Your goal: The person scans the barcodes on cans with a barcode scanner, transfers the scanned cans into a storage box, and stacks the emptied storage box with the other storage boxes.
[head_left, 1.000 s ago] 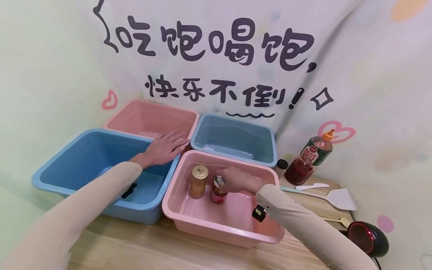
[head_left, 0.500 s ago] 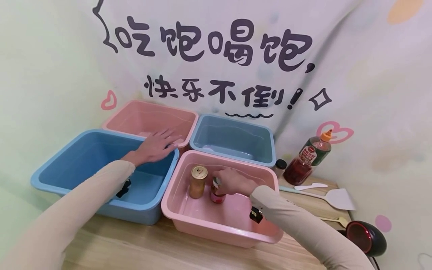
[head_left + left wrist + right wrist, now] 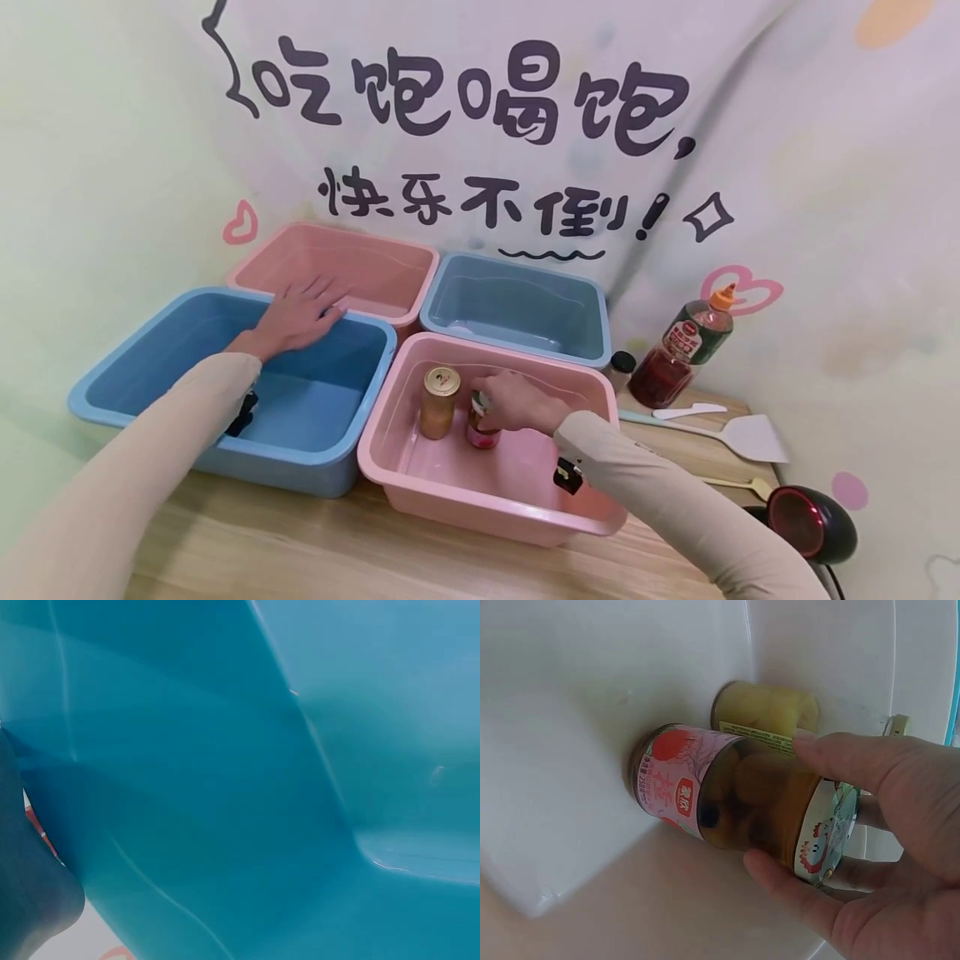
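compared with half a second ago, we see that the left hand [image 3: 300, 315] has slid toward nine o'clock, while the right hand [image 3: 517, 400] and the fruit jar [image 3: 482, 437] have all but kept their places. we find the jar inside the near pink basin [image 3: 480, 512], about its middle, apparently upright, its long axis running from floor to lid (it lies sideways in the right wrist view, where the camera seems turned). from two o'clock the right hand reaches to it and pinches it close to the lid, thumb on one side, fingers on the other; that upright axis below the grip is the relation we judge to matter most, and the right hand is clearly the nearer. at ten o'clock, well apart, the left hand has its fingers spread over the far rim of the large blue basin [image 3: 307, 408]; we cannot tell whether it touches. between nine and ten o'clock, just beside the jar, stands a gold-lidded container [image 3: 437, 407], and with the pink walls around it makes the tightest obstacle. farther out we note the far pink basin [image 3: 352, 258] at eleven, the far blue basin [image 3: 517, 300] at twelve, a sauce bottle [image 3: 678, 354] at two and a spatula [image 3: 753, 439] at three.
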